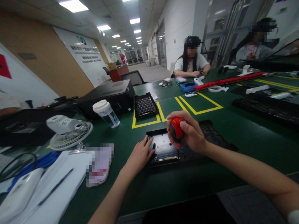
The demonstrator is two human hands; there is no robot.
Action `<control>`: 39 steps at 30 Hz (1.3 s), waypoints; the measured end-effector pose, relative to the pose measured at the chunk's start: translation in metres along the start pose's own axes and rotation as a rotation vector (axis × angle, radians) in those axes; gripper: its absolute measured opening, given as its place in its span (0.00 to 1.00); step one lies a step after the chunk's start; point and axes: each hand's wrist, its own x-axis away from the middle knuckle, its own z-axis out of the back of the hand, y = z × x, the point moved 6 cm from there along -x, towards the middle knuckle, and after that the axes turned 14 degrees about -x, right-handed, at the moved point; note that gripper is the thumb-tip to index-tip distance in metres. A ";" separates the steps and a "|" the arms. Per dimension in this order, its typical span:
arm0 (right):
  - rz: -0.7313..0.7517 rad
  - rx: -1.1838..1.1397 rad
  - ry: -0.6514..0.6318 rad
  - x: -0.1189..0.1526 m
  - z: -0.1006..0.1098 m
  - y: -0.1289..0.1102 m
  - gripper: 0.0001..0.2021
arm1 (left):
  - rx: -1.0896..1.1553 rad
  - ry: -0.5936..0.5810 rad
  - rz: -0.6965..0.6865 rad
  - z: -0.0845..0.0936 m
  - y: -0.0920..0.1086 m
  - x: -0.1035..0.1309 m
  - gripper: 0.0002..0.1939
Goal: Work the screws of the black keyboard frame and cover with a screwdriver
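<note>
My right hand (190,130) is wrapped round the red and black handle of a screwdriver (177,129), held upright. Its thin shaft points down at the front edge of a black frame (198,149) with a silvery metal plate (163,146) at its left end. The shaft's tip is too small to tell if it sits on a screw. My left hand (141,152) lies at the left edge of this frame, fingers stretched out and apart, touching its rim and plate.
Behind the frame stands a black tray (146,105) with a bumpy inside. To the left are a lidded cup (106,113), a white fan (70,132), a phone (100,165) and papers (72,183) with a pen. Across the table (121,140) sits a person (192,59).
</note>
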 end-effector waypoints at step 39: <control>0.100 0.137 -0.036 -0.003 -0.002 -0.010 0.10 | 0.003 -0.027 0.007 0.010 0.005 0.002 0.26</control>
